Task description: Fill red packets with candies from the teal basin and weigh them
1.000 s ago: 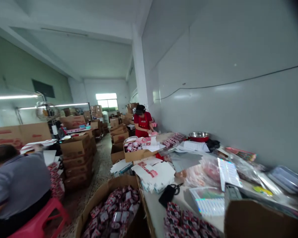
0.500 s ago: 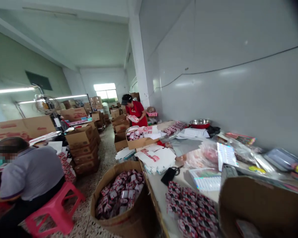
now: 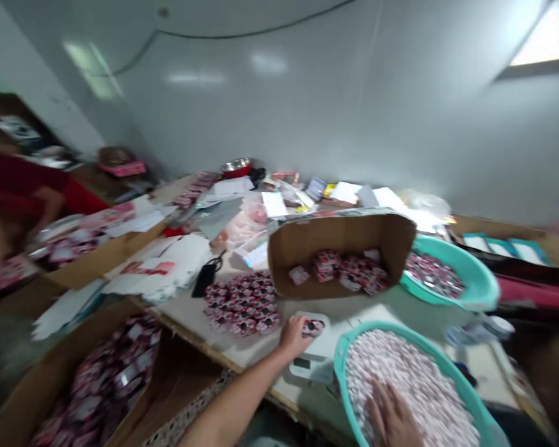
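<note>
The table (image 3: 254, 351) carries a teal basin (image 3: 341, 360) and, beside it, a likely white scale (image 3: 323, 351). The left hand (image 3: 292, 335) pinches a printed packet (image 3: 313, 327) at the scale's plate; the right hand (image 3: 394, 416), fingers loosely extended, touches white pieces (image 3: 419, 366) in the basin. Weighing seems in hand; a true reading calls for releasing the packet.

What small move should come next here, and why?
Probably gather a few white pieces with the right hand: it rests among them in the teal basin, while the left hand touches a small pack at the white device.
</note>
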`<state>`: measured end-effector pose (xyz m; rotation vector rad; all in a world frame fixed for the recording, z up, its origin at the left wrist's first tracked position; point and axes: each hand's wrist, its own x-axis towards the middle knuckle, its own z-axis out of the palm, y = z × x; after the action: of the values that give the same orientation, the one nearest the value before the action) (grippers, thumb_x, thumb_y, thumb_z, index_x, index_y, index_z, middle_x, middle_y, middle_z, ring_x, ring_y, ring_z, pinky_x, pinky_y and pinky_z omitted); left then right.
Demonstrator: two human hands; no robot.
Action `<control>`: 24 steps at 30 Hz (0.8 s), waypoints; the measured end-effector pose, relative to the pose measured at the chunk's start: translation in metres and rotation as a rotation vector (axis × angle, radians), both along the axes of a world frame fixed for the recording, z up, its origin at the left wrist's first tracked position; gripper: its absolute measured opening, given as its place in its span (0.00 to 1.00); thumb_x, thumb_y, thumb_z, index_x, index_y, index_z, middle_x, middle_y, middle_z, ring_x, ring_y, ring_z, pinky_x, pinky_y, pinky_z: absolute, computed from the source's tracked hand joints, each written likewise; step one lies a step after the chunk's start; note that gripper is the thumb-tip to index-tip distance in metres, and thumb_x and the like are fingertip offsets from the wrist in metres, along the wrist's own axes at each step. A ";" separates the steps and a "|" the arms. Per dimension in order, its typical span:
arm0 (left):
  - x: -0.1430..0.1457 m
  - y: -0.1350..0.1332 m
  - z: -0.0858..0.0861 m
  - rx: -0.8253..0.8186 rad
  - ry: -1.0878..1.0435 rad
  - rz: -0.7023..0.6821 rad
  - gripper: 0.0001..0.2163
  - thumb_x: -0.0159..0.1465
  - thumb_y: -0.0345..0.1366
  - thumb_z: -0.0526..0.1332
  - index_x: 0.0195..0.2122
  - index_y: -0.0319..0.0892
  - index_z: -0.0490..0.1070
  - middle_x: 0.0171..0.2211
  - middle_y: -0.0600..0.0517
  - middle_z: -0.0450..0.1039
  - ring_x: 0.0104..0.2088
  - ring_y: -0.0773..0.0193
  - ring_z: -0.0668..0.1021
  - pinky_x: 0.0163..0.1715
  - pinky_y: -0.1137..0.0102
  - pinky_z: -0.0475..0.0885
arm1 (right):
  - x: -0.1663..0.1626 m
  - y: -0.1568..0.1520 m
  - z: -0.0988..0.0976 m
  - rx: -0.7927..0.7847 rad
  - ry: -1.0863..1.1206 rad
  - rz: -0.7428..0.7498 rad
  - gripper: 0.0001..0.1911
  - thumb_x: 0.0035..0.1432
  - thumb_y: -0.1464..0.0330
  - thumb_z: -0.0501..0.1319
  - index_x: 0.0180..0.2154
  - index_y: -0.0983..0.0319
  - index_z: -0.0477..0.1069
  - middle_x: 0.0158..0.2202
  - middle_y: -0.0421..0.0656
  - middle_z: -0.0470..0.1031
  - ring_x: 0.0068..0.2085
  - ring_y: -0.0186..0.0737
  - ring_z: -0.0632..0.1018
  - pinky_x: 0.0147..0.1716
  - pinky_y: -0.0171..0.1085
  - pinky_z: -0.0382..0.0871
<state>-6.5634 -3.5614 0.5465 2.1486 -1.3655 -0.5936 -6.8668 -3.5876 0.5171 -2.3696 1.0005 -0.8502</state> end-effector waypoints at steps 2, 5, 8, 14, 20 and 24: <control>0.002 -0.004 -0.004 -0.021 -0.039 -0.014 0.17 0.50 0.29 0.61 0.43 0.42 0.70 0.40 0.45 0.73 0.44 0.52 0.73 0.46 0.60 0.68 | -0.001 0.003 -0.007 -0.014 0.114 -0.074 0.19 0.57 0.61 0.53 0.51 0.42 0.68 0.52 0.35 0.72 0.54 0.54 0.70 0.49 0.57 0.70; 0.005 -0.007 -0.007 -0.009 -0.071 -0.008 0.18 0.50 0.25 0.60 0.43 0.42 0.70 0.40 0.47 0.74 0.44 0.55 0.74 0.46 0.62 0.69 | 0.005 0.007 -0.012 -0.005 0.216 -0.155 0.23 0.61 0.62 0.51 0.58 0.49 0.60 0.57 0.39 0.66 0.60 0.52 0.63 0.55 0.55 0.65; 0.006 -0.009 -0.004 -0.007 -0.024 0.001 0.17 0.51 0.25 0.61 0.42 0.42 0.71 0.39 0.48 0.75 0.43 0.58 0.75 0.45 0.64 0.69 | 0.009 0.009 -0.011 -0.012 0.258 -0.210 0.22 0.62 0.60 0.51 0.57 0.54 0.61 0.58 0.44 0.64 0.59 0.51 0.63 0.55 0.53 0.63; -0.011 -0.014 0.048 -0.276 0.029 -0.108 0.18 0.55 0.27 0.60 0.47 0.46 0.66 0.47 0.49 0.73 0.49 0.60 0.74 0.50 0.62 0.69 | 0.009 0.007 -0.006 -0.037 0.296 -0.252 0.22 0.61 0.59 0.52 0.56 0.55 0.62 0.58 0.46 0.63 0.58 0.50 0.64 0.54 0.51 0.63; -0.058 -0.041 0.117 -0.612 -0.201 -0.450 0.18 0.60 0.31 0.58 0.52 0.47 0.65 0.51 0.48 0.69 0.54 0.58 0.69 0.57 0.57 0.64 | 0.012 0.005 0.003 -0.021 0.225 -0.276 0.21 0.61 0.59 0.52 0.55 0.55 0.65 0.57 0.47 0.65 0.56 0.49 0.66 0.53 0.51 0.64; -0.081 -0.059 0.109 -0.557 -0.339 -0.601 0.16 0.61 0.29 0.56 0.50 0.47 0.69 0.47 0.47 0.71 0.51 0.57 0.70 0.54 0.56 0.66 | 0.004 0.007 0.006 -0.003 0.171 -0.328 0.19 0.61 0.60 0.52 0.51 0.59 0.67 0.53 0.49 0.68 0.54 0.50 0.67 0.52 0.52 0.64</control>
<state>-6.6444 -3.6205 0.6553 1.4205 -2.0897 -0.0208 -6.8626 -3.5811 0.5236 -2.3469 1.4878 -0.7674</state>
